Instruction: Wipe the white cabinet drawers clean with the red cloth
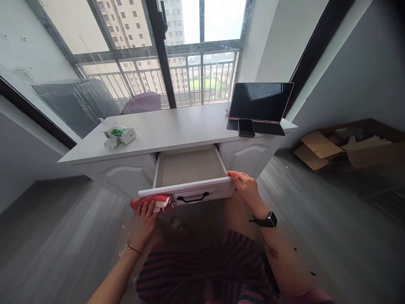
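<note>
A white drawer (190, 169) is pulled out from under the white desk top, and nothing lies inside it. My left hand (146, 217) presses a folded red and white cloth (160, 202) against the left end of the drawer's front panel, fingers over the cloth. At the panel's right end, my right hand (245, 185) grips the upper corner, with the fingertips over the edge. A dark curved handle (193, 197) sits on the panel between my hands. I wear a black watch (271, 219) on my right wrist.
On the desk (177, 122), a pack of tissues (125, 135) lies at the left. A tablet (261, 103) stands at the right with a phone (246, 128) in front of it. An open cardboard box (363, 152) is on the floor at right. Windows rise behind.
</note>
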### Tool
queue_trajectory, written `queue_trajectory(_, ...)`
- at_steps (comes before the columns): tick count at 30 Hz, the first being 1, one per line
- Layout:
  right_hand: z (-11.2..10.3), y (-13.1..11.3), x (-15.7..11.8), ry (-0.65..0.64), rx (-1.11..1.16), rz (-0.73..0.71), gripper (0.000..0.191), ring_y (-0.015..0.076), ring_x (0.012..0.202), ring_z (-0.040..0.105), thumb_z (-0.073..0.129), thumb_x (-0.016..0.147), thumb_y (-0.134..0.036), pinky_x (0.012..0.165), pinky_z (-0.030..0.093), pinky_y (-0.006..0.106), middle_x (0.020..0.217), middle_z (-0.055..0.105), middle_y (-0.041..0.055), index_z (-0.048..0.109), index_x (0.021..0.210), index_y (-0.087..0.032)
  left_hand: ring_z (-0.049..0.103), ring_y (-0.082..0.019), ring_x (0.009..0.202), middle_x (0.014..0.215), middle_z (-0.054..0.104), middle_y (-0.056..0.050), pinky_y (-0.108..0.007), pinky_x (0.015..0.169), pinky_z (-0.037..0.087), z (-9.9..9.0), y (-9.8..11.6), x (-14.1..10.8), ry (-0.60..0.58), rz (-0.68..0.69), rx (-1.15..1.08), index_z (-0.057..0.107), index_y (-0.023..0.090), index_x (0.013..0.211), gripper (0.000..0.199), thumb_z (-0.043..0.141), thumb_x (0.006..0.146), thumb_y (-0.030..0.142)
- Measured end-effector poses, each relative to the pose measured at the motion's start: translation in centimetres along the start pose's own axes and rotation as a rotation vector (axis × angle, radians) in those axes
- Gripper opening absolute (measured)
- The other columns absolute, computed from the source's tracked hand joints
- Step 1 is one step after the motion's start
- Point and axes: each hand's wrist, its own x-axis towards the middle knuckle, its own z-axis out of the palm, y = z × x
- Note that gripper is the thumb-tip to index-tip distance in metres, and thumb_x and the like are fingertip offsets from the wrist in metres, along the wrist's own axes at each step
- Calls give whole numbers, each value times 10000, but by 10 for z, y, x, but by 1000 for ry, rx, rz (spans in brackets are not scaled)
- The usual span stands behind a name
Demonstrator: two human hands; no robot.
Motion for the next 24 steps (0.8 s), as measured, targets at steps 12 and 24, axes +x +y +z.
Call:
queue_trajectory(12,2,1,0,20,8,18,466,220,990,640,330,961,-498,868,485,365,992,729,45,713,1002,-237,390,-234,1351,1432,482,-29,-458,1096,294,37,172,81,-40,257,38,604,288,1237,410,449,876,173)
queue_trajectory(24,4,-1,-2,30,39,43,458,214,990,635,343,959,-492,875,480,363,1011,723,52,711,1010,-224,488,-228,1274,1364,547,8,-421,1036,335,24,132,66,1,189,85,639,314,1191,407,448,878,138)
